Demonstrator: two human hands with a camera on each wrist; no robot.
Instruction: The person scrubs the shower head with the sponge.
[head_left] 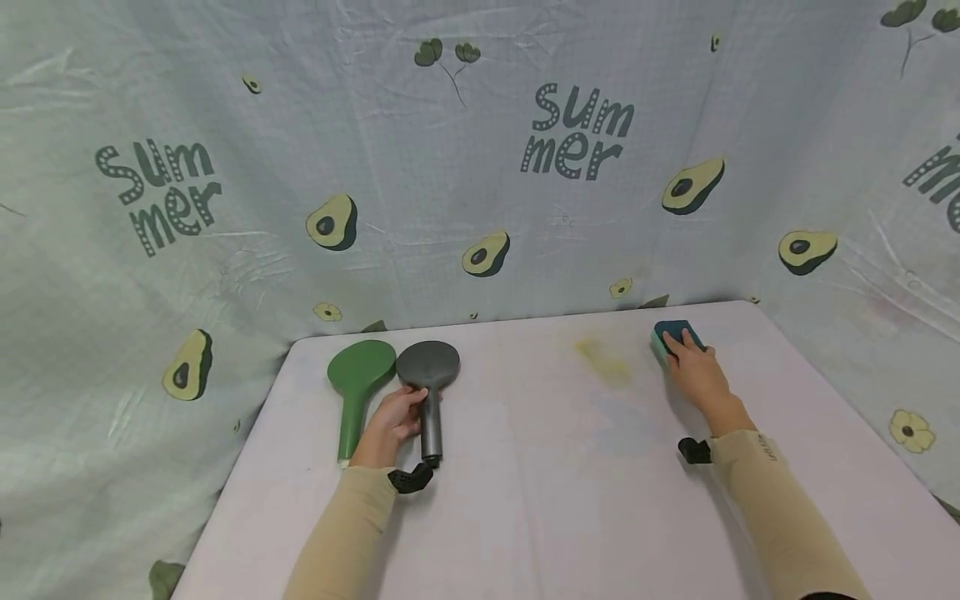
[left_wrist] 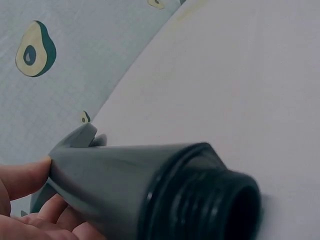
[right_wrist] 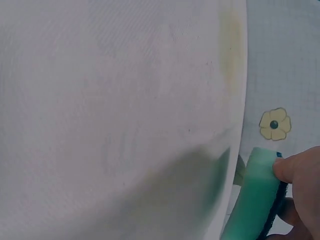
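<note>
My left hand (head_left: 399,417) grips a dark grey shower head (head_left: 429,364) near the top of its handle, thumb on top and fingers at the side. In the left wrist view, the threaded end of the shower head (left_wrist: 205,200) faces the camera. Just left of it lies a green shower head (head_left: 362,367), its handle toward the near side. At the far right of the table, my right hand (head_left: 699,379) holds a sponge (head_left: 677,333) with a dark blue top. The right wrist view shows the sponge's (right_wrist: 252,200) green foam side, with a green-tinged shadow on the cloth beside it.
A pale cloth-covered table (head_left: 510,500) carries everything. A yellow stain (head_left: 603,362) and a faint bluish patch mark its surface left of the sponge. Behind the table hangs a curtain (head_left: 420,150) printed with avocados and lettering.
</note>
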